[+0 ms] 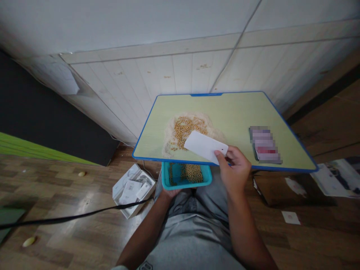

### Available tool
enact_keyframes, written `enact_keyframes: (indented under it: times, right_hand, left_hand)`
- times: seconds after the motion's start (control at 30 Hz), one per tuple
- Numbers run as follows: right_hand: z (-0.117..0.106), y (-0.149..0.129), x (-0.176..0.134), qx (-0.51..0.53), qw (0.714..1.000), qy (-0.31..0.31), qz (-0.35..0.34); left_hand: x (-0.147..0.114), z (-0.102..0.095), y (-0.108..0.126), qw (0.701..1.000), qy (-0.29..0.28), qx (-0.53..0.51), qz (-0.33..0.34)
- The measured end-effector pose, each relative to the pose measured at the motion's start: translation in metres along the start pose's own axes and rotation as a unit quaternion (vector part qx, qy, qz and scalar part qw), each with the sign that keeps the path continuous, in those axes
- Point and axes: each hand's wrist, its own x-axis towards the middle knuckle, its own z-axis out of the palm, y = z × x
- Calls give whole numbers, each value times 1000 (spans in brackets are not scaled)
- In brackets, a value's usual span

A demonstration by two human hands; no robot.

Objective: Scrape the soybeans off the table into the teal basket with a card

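My right hand (236, 165) grips a flat white card (204, 144) with a small hole near its end, thumb on top. The card's far end reaches over a heap of soybeans (184, 129). Around and under the beans spreads a pale grainy layer (206, 122), perhaps rice. Below the table's front edge, a teal plastic basket (187, 185) holds more soybeans (192, 172). My left hand (172, 192) is beneath this basket and supports it; most of its fingers are hidden.
The small table (233, 108) has a blue rim. A phone-like item (264, 145), partly pixelated, lies on its right side. On the wooden floor stand a white box (133, 191) with papers and cables and a brown box (292, 191). A black strap (75, 216) crosses at left.
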Motion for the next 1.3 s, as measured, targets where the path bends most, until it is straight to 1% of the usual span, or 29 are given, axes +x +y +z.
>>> enact_keyframes:
  times: [0.03,0.1,0.13,0.23,0.27,0.33,0.4,0.5,0.57,0.63,0.73,0.93,1.17,1.3]
  right_hand:
    - [-2,1,2,-3,1000,21,1]
    - [-5,4,7,-9,998,61,-1]
    - [-7,5,9,-12,997,78,-3]
    - [-11,8,14,-27,995,99,-11]
    - [-12,8,14,-34,995,97,-14]
    - [-13,9,15,-50,995,84,-17]
    - [-13,9,14,-59,996,62,-17]
    - [-12,9,12,-51,998,23,-14]
    - [-11,8,12,-45,999,17,-15]
    - [-11,7,12,-47,998,23,-16]
    - [-11,5,12,-54,998,23,-16]
    - [-12,3,11,-50,999,6,-16]
    - [-12,-2,11,-17,1000,-10,-2]
    - [-10,-5,10,-15,999,-30,-2]
  left_hand:
    - [2,-6,-2,1000,22,4,-10]
    - [6,-16,-6,999,47,10,-16]
    - [6,-21,-6,999,47,5,-21]
    - [8,-27,-6,999,9,-3,-31]
    - [8,-27,-5,999,4,-2,-38]
    - [7,-23,-4,999,12,1,-49]
    - [5,-17,-2,999,17,3,-47]
    - [2,-7,2,999,-10,10,-36]
    - [0,-2,4,999,-16,14,-37]
    - [0,0,4,999,-12,16,-39]
    - [-1,1,4,999,-4,24,-27]
    - [-3,2,3,999,-9,32,-5]
    - [2,-3,-2,1000,17,-7,-6]
    - [6,-2,-3,1000,5,-26,-6]
